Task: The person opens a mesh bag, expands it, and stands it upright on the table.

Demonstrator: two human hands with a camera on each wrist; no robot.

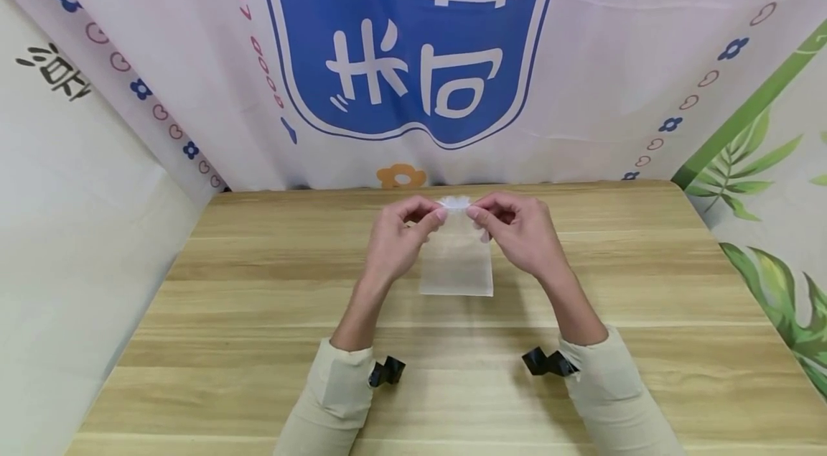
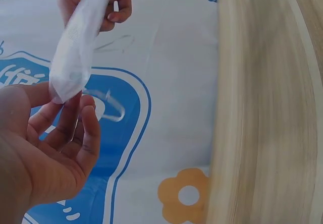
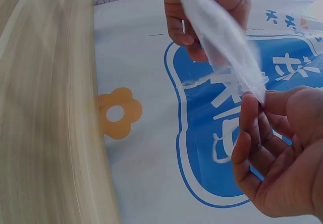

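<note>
A small translucent white drawstring bag [image 1: 456, 269] hangs between both hands above the table's far part, its flat lower end toward the person. My left hand [image 1: 397, 240] pinches one upper corner between thumb and fingers. The opposite corner is pinched by my right hand [image 1: 523, 233]. White gathered material shows between the fingertips. In the left wrist view, the bag [image 2: 75, 52] looks narrow from the side, with a thin clear loop [image 2: 118, 113] beyond the fingers. The right wrist view shows the bag [image 3: 222, 32] stretched between the hands; its inside cannot be seen.
Beneath the hands lies a wood-grain table [image 1: 245, 341]. A printed cloth [image 1: 601, 82] with a blue sign hangs along its far edge. Black wrist straps [image 1: 549, 363] stick out from the beige sleeves [image 1: 336, 398].
</note>
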